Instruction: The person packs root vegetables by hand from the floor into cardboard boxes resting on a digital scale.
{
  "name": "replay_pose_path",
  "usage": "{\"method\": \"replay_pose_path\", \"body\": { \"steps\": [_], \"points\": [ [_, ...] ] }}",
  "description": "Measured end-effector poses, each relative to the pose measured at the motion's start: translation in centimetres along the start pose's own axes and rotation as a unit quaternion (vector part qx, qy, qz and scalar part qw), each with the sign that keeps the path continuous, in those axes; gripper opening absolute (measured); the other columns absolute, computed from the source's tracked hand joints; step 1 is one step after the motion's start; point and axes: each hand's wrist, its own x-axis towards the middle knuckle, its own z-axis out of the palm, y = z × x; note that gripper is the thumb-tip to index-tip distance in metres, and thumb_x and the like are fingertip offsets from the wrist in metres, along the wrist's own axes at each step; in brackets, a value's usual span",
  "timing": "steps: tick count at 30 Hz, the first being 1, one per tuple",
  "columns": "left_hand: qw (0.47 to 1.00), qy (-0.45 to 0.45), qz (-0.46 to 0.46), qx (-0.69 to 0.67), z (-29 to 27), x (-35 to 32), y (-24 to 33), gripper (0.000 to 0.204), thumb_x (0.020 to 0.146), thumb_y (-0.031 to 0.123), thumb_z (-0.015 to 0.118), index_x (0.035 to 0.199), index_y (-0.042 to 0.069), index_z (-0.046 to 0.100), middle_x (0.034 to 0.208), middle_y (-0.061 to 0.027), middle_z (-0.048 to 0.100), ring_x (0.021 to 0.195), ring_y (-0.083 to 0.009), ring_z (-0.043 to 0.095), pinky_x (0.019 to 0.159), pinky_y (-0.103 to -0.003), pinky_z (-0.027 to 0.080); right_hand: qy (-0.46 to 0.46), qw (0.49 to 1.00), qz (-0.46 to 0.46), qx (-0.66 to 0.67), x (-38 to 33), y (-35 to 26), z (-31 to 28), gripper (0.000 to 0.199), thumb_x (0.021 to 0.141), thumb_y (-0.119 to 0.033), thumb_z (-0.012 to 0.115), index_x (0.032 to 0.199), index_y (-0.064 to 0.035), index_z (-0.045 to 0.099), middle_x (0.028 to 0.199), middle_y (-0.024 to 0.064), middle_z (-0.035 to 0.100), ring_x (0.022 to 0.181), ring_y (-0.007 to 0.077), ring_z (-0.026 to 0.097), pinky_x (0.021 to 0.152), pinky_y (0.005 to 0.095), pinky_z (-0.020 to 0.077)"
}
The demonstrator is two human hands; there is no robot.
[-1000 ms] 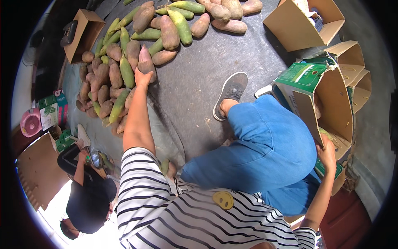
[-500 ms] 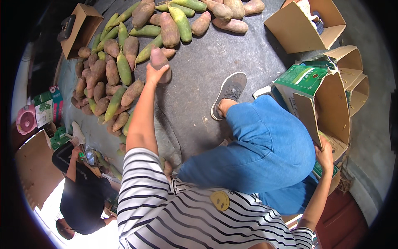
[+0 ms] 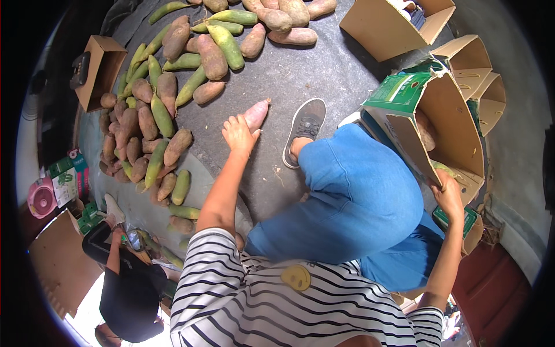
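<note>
My left hand (image 3: 239,137) is closed round the blunt end of a pinkish radish (image 3: 256,114), whose thin tip points away to the right. It is apart from the pile, over the dark ground sheet. At the right, my right hand (image 3: 448,194) grips the near edge of a green cardboard box (image 3: 403,92) lying with its open side toward the right. Inside that box a pinkish-brown radish (image 3: 426,130) shows, partly hidden by the wall. Reddish-brown radishes (image 3: 213,56) and green radishes (image 3: 162,115) lie heaped to the left and ahead.
My shoe (image 3: 306,128) stands between the held radish and the box. More open cardboard boxes (image 3: 388,36) stand at the right. A small brown carton (image 3: 105,72) is beyond the pile. At the lower left a person in black (image 3: 132,298) works near a pink round object (image 3: 43,198).
My left hand has brought the radish away from the pile, to the right and nearer me, turning its tip outward. My right hand stays on the box edge. The whole view has shifted slightly.
</note>
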Motion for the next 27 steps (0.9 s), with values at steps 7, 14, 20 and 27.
{"method": "replay_pose_path", "body": {
  "steps": [7,14,20,27],
  "points": [
    [0.987,0.047,0.009,-0.155,2.0,-3.6,-1.5,0.081,0.063,0.046,0.077,0.122,0.0,0.046,0.117,-0.0206,0.051,0.11,-0.0358,0.05,0.092,-0.042,0.042,-0.003,1.0,-0.006,0.009,0.1,0.0,-0.3,0.028,0.069,0.001,0.062,0.096,-0.0051,0.056,0.09,0.0177,0.058,0.088,0.0378,0.056,0.075,0.0434,0.0444],
    [0.878,-0.159,-0.066,-0.447,5.8,-2.8,1.7,0.082,0.068,0.042,0.075,0.127,-0.003,0.04,0.112,-0.0251,0.057,0.104,-0.0365,0.057,0.092,-0.039,0.044,0.007,1.0,-0.022,0.015,0.1,0.1,-0.2,0.029,0.068,0.002,0.063,0.095,-0.0044,0.056,0.09,0.0179,0.059,0.09,0.0378,0.056,0.076,0.0425,0.0442],
    [0.941,-0.025,-0.051,-0.333,5.4,-3.0,-2.7,0.066,0.074,0.045,0.065,0.115,-0.005,0.052,0.111,-0.0244,0.055,0.105,-0.0363,0.053,0.093,-0.041,0.041,0.003,1.0,0.004,0.024,0.2,0.0,-0.1,0.03,0.071,0.001,0.063,0.1,-0.003,0.056,0.091,0.0191,0.058,0.089,0.0396,0.055,0.076,0.0425,0.0437],
    [0.988,-0.01,-0.141,0.054,0.3,-0.7,-21.1,0.063,0.069,0.025,0.07,0.121,0.003,0.043,0.133,-0.0199,0.04,0.124,-0.0342,0.038,0.099,-0.044,0.036,-0.006,0.997,0.008,0.072,0.4,-0.1,0.0,0.033,0.07,0.006,0.059,0.102,-0.0029,0.055,0.09,0.0198,0.058,0.087,0.0396,0.056,0.077,0.0394,0.0444]
  ]
}}
